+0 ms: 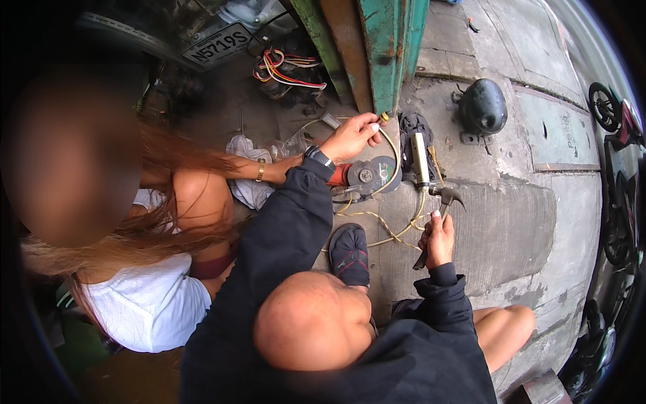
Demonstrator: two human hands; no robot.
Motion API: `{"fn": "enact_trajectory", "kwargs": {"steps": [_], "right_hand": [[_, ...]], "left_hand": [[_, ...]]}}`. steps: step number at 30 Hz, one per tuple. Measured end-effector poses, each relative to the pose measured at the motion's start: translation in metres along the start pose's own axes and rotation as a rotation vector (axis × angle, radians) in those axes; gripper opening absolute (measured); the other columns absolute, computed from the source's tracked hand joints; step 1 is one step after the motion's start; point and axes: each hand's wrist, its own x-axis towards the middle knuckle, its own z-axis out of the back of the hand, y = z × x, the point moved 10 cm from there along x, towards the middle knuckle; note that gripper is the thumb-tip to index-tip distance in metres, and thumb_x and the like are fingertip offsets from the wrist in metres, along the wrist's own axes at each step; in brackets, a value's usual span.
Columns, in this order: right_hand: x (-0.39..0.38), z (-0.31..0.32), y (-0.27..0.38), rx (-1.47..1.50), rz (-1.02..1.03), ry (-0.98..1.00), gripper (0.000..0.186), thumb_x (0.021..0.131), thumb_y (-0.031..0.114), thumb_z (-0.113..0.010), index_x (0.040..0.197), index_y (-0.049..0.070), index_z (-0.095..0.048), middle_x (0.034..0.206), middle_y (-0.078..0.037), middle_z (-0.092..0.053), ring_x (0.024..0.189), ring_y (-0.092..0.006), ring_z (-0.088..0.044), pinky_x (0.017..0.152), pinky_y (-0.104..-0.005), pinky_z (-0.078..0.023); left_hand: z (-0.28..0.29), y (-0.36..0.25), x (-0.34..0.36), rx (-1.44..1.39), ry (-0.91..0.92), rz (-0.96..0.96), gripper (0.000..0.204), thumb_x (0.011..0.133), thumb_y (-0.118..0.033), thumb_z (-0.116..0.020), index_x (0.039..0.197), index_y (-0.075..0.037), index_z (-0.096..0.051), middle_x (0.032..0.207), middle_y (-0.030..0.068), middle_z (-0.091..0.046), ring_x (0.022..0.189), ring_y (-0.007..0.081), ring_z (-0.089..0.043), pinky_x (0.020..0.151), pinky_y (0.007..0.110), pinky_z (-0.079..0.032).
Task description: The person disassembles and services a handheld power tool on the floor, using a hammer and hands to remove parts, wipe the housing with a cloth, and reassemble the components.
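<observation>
My left hand (348,140), with a dark watch at its wrist, is closed in a pinch. At its fingertips is a small brass-yellow piece (383,118), beside a curving pale cord (397,145); whether the two are joined I cannot tell. Below the hand lies an orange-red angle grinder (340,174) with a dark round disc (381,174). My right hand (439,239) grips the handle of a claw hammer (447,196), its head upward beside the end of a white power strip (419,158).
A co-worker in a white shirt (151,303) sits close on my left, one arm reaching toward the grinder. A green metal post (387,54) stands ahead. A dark rounded object (483,106) rests on the concrete; wires (286,71) lie behind. Motorcycles (616,195) stand far right.
</observation>
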Motion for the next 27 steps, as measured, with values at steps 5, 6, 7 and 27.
{"fn": "enact_trajectory", "kwargs": {"steps": [5, 6, 7, 27], "right_hand": [[0.005, 0.0, 0.01, 0.049, 0.018, -0.006, 0.021, 0.105, 0.028, -0.049, 0.094, 0.014, -0.039, 0.069, 0.002, -0.041, 0.047, -0.0073, -0.037, 0.04, -0.0267, -0.033], [0.004, -0.003, 0.015, 0.058, 0.024, 0.0, 0.02, 0.105, 0.028, -0.049, 0.094, 0.014, -0.039, 0.069, 0.002, -0.041, 0.048, -0.0074, -0.037, 0.04, -0.0268, -0.033], [0.002, -0.005, 0.018, 0.062, 0.026, 0.0, 0.02, 0.105, 0.028, -0.049, 0.094, 0.014, -0.039, 0.069, 0.002, -0.041, 0.048, -0.0074, -0.037, 0.04, -0.0267, -0.033], [-0.001, -0.029, 0.02, 0.027, 0.048, 0.044, 0.025, 0.105, 0.031, -0.051, 0.092, 0.013, -0.039, 0.068, 0.002, -0.042, 0.047, -0.0069, -0.037, 0.04, -0.0262, -0.033]], "left_hand": [[-0.003, -0.002, -0.026, 0.0, -0.035, 0.029, 0.025, 0.106, -0.02, -0.048, 0.12, -0.001, -0.057, 0.094, 0.0039, -0.064, 0.084, 0.0113, -0.06, 0.08, 0.028, -0.051], [-0.003, -0.001, -0.03, 0.011, -0.041, 0.03, 0.024, 0.106, -0.019, -0.048, 0.119, -0.001, -0.057, 0.095, 0.0042, -0.063, 0.085, 0.0116, -0.06, 0.081, 0.028, -0.051], [-0.006, 0.002, -0.034, -0.055, -0.025, 0.035, 0.023, 0.106, -0.019, -0.048, 0.119, -0.001, -0.056, 0.096, 0.0046, -0.063, 0.086, 0.0124, -0.061, 0.081, 0.029, -0.051], [-0.067, 0.02, -0.023, -0.183, 0.395, 0.11, 0.02, 0.106, -0.014, -0.045, 0.117, 0.0, -0.055, 0.102, 0.0066, -0.066, 0.098, 0.0163, -0.067, 0.089, 0.031, -0.055]]}}
